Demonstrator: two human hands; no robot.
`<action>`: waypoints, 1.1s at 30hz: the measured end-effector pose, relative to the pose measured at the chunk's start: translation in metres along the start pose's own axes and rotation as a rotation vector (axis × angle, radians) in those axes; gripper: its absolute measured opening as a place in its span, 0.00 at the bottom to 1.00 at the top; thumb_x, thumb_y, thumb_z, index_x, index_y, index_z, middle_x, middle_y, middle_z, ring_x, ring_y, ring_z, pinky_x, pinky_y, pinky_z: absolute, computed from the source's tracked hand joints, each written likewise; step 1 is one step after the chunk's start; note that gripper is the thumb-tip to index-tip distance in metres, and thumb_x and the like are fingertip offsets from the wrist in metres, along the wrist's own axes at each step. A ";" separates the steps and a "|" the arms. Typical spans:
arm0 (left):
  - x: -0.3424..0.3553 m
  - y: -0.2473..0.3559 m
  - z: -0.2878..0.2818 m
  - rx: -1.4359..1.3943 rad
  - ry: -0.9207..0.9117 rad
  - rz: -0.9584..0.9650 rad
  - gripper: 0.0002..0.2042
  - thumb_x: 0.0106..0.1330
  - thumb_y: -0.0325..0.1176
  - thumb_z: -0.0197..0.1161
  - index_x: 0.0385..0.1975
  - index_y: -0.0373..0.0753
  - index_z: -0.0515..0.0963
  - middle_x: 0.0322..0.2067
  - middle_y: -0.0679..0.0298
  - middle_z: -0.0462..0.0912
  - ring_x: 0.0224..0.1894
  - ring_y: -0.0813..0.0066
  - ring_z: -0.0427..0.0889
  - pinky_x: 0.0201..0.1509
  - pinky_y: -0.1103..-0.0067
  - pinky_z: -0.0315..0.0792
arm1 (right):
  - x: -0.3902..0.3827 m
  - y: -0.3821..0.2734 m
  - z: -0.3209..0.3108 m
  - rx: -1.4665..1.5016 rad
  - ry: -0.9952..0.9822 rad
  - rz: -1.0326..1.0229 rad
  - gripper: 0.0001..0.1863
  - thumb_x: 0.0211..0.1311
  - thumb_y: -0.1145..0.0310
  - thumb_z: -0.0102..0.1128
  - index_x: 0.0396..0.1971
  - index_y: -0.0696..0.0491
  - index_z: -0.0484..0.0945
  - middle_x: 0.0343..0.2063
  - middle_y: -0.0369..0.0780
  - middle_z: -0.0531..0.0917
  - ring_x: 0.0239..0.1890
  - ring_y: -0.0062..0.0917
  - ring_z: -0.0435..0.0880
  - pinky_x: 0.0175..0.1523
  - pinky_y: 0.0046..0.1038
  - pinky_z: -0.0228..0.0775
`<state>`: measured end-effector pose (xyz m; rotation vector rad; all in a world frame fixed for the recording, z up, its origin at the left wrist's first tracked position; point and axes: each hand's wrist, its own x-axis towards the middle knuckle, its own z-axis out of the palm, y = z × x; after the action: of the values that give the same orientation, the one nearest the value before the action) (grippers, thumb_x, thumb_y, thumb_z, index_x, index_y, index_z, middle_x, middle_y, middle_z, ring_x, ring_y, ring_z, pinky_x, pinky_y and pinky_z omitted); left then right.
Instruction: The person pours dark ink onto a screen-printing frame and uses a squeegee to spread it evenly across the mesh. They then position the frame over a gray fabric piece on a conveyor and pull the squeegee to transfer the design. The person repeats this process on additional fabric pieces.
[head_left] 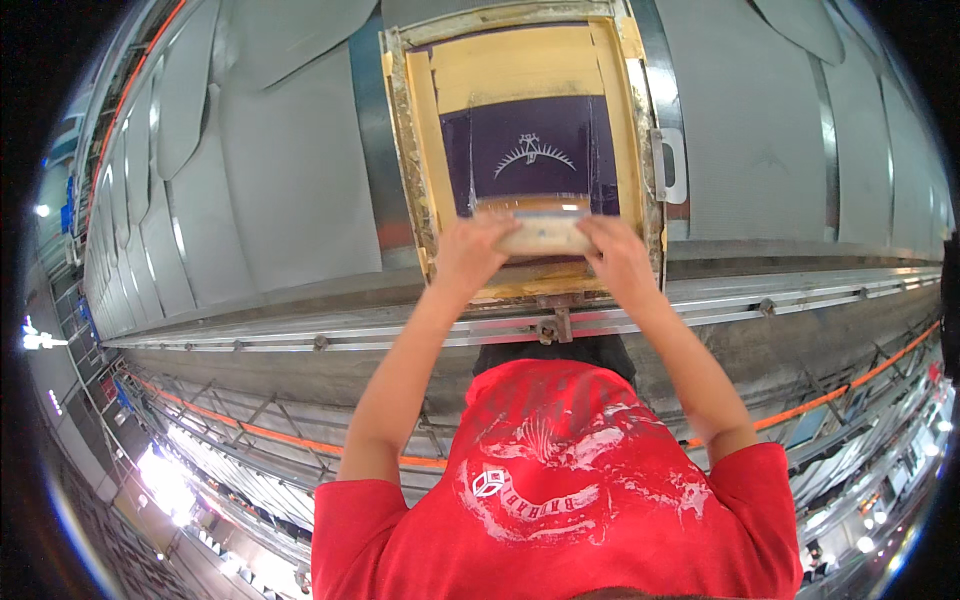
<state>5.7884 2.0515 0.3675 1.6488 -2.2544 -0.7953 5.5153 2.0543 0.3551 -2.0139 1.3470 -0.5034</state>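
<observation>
Both my hands hold a pale squeegee [546, 237] by its two ends, low on a screen printing frame. My left hand [472, 253] closes on its left end, and my right hand [618, 256] grips the right end. Under the squeegee's far edge lies a glossy strip along the mesh. The screen printing frame [407, 160] has worn, stained sides and yellow tape inside. Its dark purple mesh [470, 150] carries a pale crescent-shaped design with spikes. The squeegee's blade edge is hard to make out.
Grey fabric pieces [285, 190] lie along the long table on both sides of the frame. A white handle-shaped piece [671, 165] sits at the frame's right side. A metal rail [390, 334] with bolts runs along the near edge; a clamp [556, 318] sits at the frame's near side.
</observation>
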 end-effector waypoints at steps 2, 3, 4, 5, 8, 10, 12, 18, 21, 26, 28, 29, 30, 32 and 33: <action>-0.011 0.006 -0.001 -0.003 0.003 0.026 0.23 0.46 0.24 0.70 0.46 0.46 0.85 0.49 0.65 0.86 0.53 0.66 0.84 0.56 0.70 0.78 | -0.012 -0.014 -0.011 0.027 -0.039 0.014 0.24 0.49 0.74 0.70 0.50 0.56 0.80 0.50 0.44 0.81 0.55 0.41 0.78 0.63 0.37 0.70; -0.012 0.007 -0.003 -0.005 0.004 0.042 0.23 0.46 0.24 0.70 0.47 0.46 0.85 0.49 0.65 0.86 0.53 0.66 0.84 0.56 0.70 0.78 | -0.013 -0.017 -0.017 0.038 -0.056 0.023 0.24 0.50 0.73 0.70 0.50 0.56 0.80 0.50 0.44 0.81 0.55 0.41 0.78 0.63 0.37 0.70; -0.004 0.002 -0.005 -0.029 0.030 0.071 0.21 0.49 0.28 0.70 0.46 0.48 0.86 0.45 0.64 0.87 0.50 0.64 0.85 0.54 0.69 0.77 | -0.009 -0.007 -0.023 0.083 -0.024 -0.057 0.24 0.52 0.69 0.73 0.51 0.57 0.80 0.49 0.45 0.82 0.54 0.38 0.80 0.62 0.35 0.71; 0.008 0.005 -0.015 -0.051 0.008 -0.005 0.20 0.49 0.29 0.70 0.46 0.48 0.86 0.44 0.63 0.87 0.49 0.63 0.85 0.54 0.69 0.77 | 0.004 0.000 -0.040 0.172 -0.039 0.106 0.24 0.54 0.66 0.73 0.52 0.57 0.80 0.48 0.45 0.82 0.53 0.36 0.80 0.61 0.34 0.72; 0.062 0.006 -0.050 -0.103 -0.024 -0.167 0.21 0.51 0.30 0.69 0.48 0.50 0.85 0.42 0.58 0.87 0.45 0.59 0.85 0.52 0.69 0.78 | 0.046 0.066 -0.080 0.114 0.398 0.187 0.26 0.61 0.58 0.71 0.56 0.55 0.78 0.39 0.44 0.83 0.41 0.27 0.81 0.48 0.31 0.74; 0.101 0.001 -0.060 -0.090 -0.013 -0.170 0.21 0.52 0.30 0.69 0.49 0.51 0.84 0.42 0.57 0.87 0.45 0.57 0.85 0.52 0.68 0.78 | 0.068 0.123 -0.075 -0.029 0.540 0.250 0.23 0.65 0.59 0.67 0.56 0.51 0.78 0.29 0.40 0.81 0.32 0.23 0.79 0.41 0.30 0.72; 0.121 0.002 -0.070 -0.058 -0.001 -0.189 0.19 0.52 0.30 0.68 0.47 0.47 0.86 0.43 0.57 0.87 0.46 0.57 0.85 0.55 0.68 0.78 | 0.084 0.117 -0.073 0.415 0.357 0.486 0.19 0.67 0.60 0.63 0.56 0.48 0.78 0.25 0.38 0.79 0.29 0.22 0.78 0.39 0.30 0.71; 0.069 -0.006 0.007 0.053 0.358 0.139 0.22 0.53 0.23 0.65 0.51 0.45 0.83 0.52 0.61 0.85 0.56 0.57 0.81 0.62 0.67 0.74 | 0.096 0.108 -0.063 0.429 0.463 0.492 0.13 0.71 0.61 0.55 0.50 0.48 0.81 0.22 0.37 0.78 0.26 0.20 0.74 0.37 0.27 0.69; 0.006 0.015 0.026 0.060 0.263 0.099 0.26 0.51 0.21 0.64 0.55 0.43 0.80 0.58 0.62 0.80 0.63 0.59 0.75 0.66 0.66 0.71 | 0.098 0.097 -0.072 0.458 0.509 0.466 0.13 0.72 0.60 0.54 0.47 0.49 0.83 0.24 0.37 0.79 0.27 0.21 0.73 0.38 0.28 0.69; -0.065 0.031 0.039 0.043 0.168 0.115 0.29 0.49 0.24 0.67 0.57 0.45 0.78 0.62 0.65 0.77 0.65 0.60 0.73 0.67 0.66 0.69 | 0.091 0.076 -0.083 0.350 0.567 0.389 0.13 0.74 0.61 0.52 0.47 0.50 0.82 0.23 0.36 0.78 0.27 0.19 0.72 0.37 0.28 0.68; -0.064 0.042 0.039 0.011 0.198 0.086 0.29 0.49 0.25 0.68 0.57 0.45 0.79 0.61 0.65 0.78 0.63 0.59 0.74 0.66 0.65 0.69 | 0.089 0.081 -0.076 0.404 0.536 0.387 0.13 0.75 0.62 0.52 0.47 0.50 0.82 0.22 0.34 0.76 0.25 0.17 0.71 0.35 0.26 0.66; -0.061 0.050 0.037 -0.005 0.211 0.074 0.28 0.49 0.25 0.68 0.56 0.45 0.79 0.60 0.66 0.78 0.63 0.59 0.74 0.66 0.65 0.69 | 0.088 0.081 -0.081 0.475 0.491 0.405 0.12 0.75 0.62 0.53 0.47 0.50 0.82 0.22 0.33 0.74 0.25 0.16 0.70 0.33 0.24 0.65; -0.062 0.053 0.036 0.046 0.213 0.039 0.29 0.50 0.27 0.67 0.57 0.45 0.78 0.60 0.65 0.77 0.62 0.57 0.74 0.66 0.65 0.68 | 0.089 0.081 -0.080 0.544 0.447 0.425 0.12 0.75 0.62 0.53 0.47 0.50 0.82 0.21 0.31 0.73 0.24 0.15 0.68 0.32 0.23 0.64; -0.060 0.060 0.034 0.064 0.227 -0.009 0.28 0.50 0.26 0.66 0.57 0.44 0.79 0.60 0.64 0.78 0.61 0.58 0.74 0.65 0.64 0.69 | 0.087 0.074 -0.078 0.562 0.457 0.364 0.11 0.75 0.63 0.53 0.46 0.50 0.82 0.21 0.30 0.71 0.23 0.14 0.67 0.30 0.21 0.61; -0.059 0.062 0.032 0.067 0.231 -0.024 0.28 0.50 0.26 0.66 0.57 0.44 0.79 0.60 0.64 0.78 0.61 0.58 0.75 0.65 0.64 0.69 | 0.086 0.072 -0.078 0.566 0.471 0.337 0.11 0.75 0.63 0.53 0.46 0.50 0.82 0.21 0.29 0.70 0.23 0.13 0.66 0.29 0.20 0.60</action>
<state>5.7429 2.1290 0.3826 1.7031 -2.1253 -0.5088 5.4524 1.9336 0.3565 -1.2209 1.5520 -1.1011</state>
